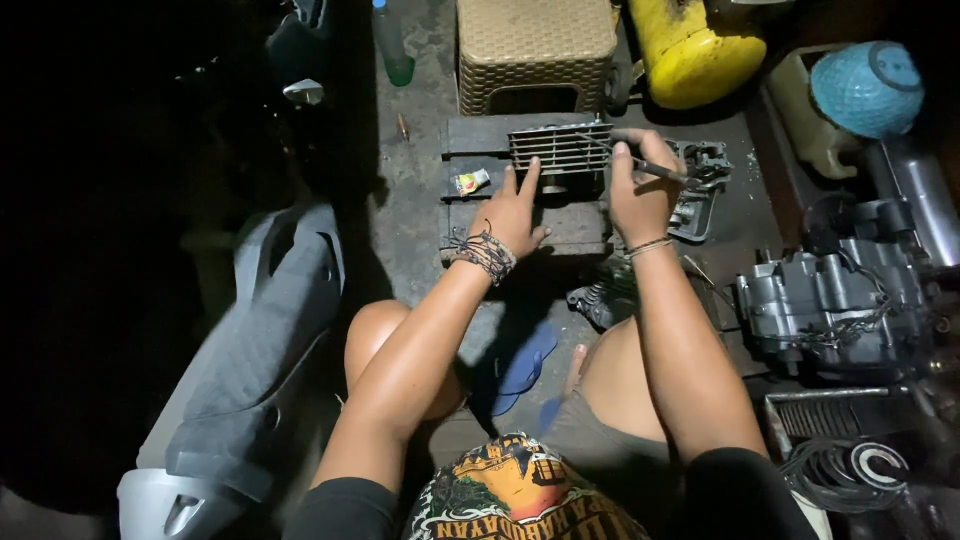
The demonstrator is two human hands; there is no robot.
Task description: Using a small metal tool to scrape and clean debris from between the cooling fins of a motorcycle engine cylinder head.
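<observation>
Finned metal engine cylinder (pixel 560 148): upper centre of frame, resting on dark wooden boards (pixel 520 225) on the floor. Likely heavy, rigid, greasy; best held by its solid sides, not the thin fins. Left hand (pixel 512 218): released, fingers spread, steadying it. Right hand (pixel 640 195): clenched around a thin dark tool (pixel 655 168).

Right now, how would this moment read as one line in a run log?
left hand: steadies finned engine cylinder | right hand: holds thin dark tool at cylinder's side | cylinder on dark wooden block | engine case to the right
</observation>
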